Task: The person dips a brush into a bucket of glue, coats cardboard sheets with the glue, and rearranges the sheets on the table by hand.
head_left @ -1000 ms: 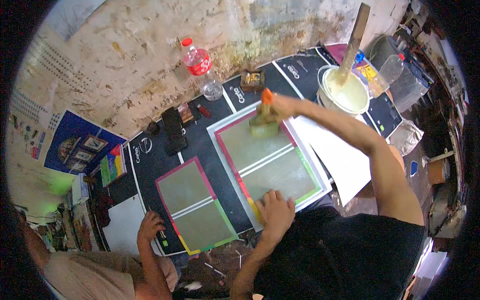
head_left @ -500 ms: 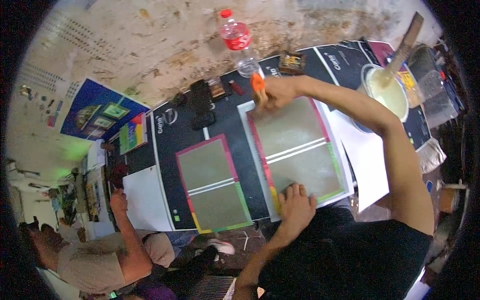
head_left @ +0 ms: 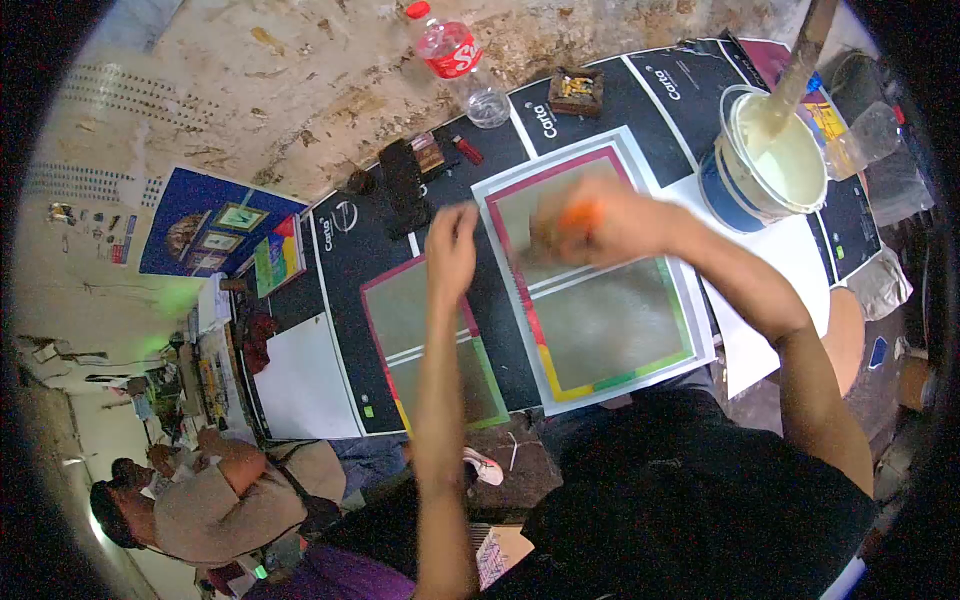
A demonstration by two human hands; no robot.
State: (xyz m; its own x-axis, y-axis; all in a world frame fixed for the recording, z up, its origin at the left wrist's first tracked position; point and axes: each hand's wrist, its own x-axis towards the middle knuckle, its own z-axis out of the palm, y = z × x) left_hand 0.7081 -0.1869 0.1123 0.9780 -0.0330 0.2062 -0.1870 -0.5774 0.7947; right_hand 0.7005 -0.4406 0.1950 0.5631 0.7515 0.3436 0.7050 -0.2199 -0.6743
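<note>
A grey panel (head_left: pixel 620 330) with a magenta, yellow and green border and two white stripes lies on a larger white sheet on the table. Over its upper half is my right hand (head_left: pixel 610 225), closed around an orange-handled brush (head_left: pixel 580 217). Motion blurs hand and brush, so whether the bristles touch the panel cannot be told. My left hand (head_left: pixel 453 250) is raised just left of the white sheet, fingers loosely bent and nothing visible in them. Beneath that forearm lies a second, similar grey panel (head_left: pixel 400 310), partly covered.
A bucket of pale, creamy liquid (head_left: pixel 745 190) with a stick (head_left: pixel 800 70) in it stands at right. Along the wall are a plastic bottle (head_left: pixel 455 60), an ashtray-like box (head_left: pixel 576 92), a red lighter (head_left: pixel 467 150) and a black object (head_left: pixel 402 185). Another person (head_left: pixel 235 495) is at left.
My left hand has lifted off the panel and moved up and left. My right hand has brought the brush down and right from the upper left corner. The other person's arm has left the table.
</note>
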